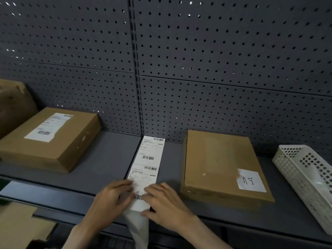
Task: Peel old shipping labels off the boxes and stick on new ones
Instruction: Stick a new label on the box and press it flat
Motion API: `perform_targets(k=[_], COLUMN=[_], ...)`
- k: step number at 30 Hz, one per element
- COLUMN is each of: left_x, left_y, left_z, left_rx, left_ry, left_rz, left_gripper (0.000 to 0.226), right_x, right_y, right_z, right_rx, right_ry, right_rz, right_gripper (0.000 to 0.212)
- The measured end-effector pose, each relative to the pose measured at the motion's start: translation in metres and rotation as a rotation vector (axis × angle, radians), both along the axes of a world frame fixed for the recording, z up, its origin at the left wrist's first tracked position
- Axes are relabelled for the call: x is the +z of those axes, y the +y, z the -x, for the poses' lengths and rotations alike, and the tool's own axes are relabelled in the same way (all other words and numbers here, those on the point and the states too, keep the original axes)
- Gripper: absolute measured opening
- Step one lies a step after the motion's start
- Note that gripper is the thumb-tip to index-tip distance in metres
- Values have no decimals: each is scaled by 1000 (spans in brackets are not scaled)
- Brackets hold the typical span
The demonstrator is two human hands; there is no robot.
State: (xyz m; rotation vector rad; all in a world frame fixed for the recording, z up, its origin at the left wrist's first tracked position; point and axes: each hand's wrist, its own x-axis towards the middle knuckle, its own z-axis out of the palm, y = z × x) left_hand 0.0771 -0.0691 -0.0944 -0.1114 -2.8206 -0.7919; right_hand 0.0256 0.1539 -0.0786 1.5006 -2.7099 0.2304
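A strip of new white shipping labels [150, 155] lies on the grey shelf [107, 159], running from the back wall to the front edge. Its bare backing paper [139, 229] hangs down over the edge. My left hand [109, 200] and my right hand [165, 203] both rest on the nearest label, fingers curled at its left and right edges. A brown box [221, 164] stands to the right, bearing only a small white handwritten sticker [250, 180]. Another brown box [52, 139] at the left carries a shipping label [48, 127].
A white perforated plastic basket [309, 178] stands at the far right of the shelf. A grey pegboard wall [197, 69] rises behind. More cardboard shows at the far left [12, 103] and below the shelf [18, 225].
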Motion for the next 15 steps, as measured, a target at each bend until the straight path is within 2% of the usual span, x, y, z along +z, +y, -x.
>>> perform_targets(k=[3, 6, 9, 11, 12, 15], left_x=[-1, 4, 7, 9, 10, 15], left_y=[-1, 4, 5, 5, 5, 5], left_z=[0, -3, -7, -11, -13, -20], left_rx=[9, 39, 127, 198, 231, 240], left_ry=[-9, 40, 96, 125, 127, 65], left_rz=[-167, -272, -350, -421, -476, -740], left_gripper=[29, 13, 14, 6, 10, 47], right_x=[0, 3, 3, 3, 3, 12], right_y=[1, 0, -2, -3, -4, -5], right_z=[-4, -10, -14, -15, -16, -18], right_rx=[-30, -52, -86, -132, -158, -220], right_ry=[-33, -57, -99, -131, -142, -167], right_rz=[57, 143, 189, 239, 278, 434], right_gripper=[39, 30, 27, 26, 26, 27])
